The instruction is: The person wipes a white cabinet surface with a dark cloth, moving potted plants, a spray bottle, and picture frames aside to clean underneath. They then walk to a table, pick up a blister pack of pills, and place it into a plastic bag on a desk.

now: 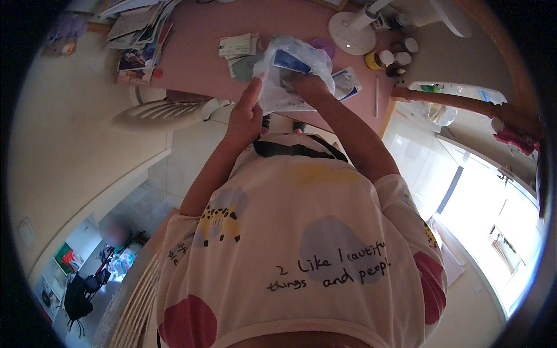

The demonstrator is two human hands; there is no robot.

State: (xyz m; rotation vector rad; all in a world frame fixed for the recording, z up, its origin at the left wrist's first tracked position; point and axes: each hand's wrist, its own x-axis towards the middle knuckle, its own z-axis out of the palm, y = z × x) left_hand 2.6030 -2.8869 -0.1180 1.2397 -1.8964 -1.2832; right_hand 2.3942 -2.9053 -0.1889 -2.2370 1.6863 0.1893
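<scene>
A crumpled translucent plastic bag (272,93) is held above the front edge of a pink-topped desk. My left hand (249,108) grips the bag's left side, with the thumb pointing up along it. My right hand (312,89) reaches into the bag's opening, its fingers hidden by plastic and shadow, so its hold cannot be made out. Just beyond that hand, a blue-and-white box (291,61) shows at the bag. To the right lies a flat clear packet with blue parts (347,84). Small white boxes (235,45) and a greenish flat item (246,68) lie left of the bag.
A white lamp base (351,35) and several capped bottles (379,59) stand at the desk's back right. Nearby lies a slim white stick (377,96). Papers and magazines (137,37) are piled at left. A plastic chair (161,114) stands against the desk's front.
</scene>
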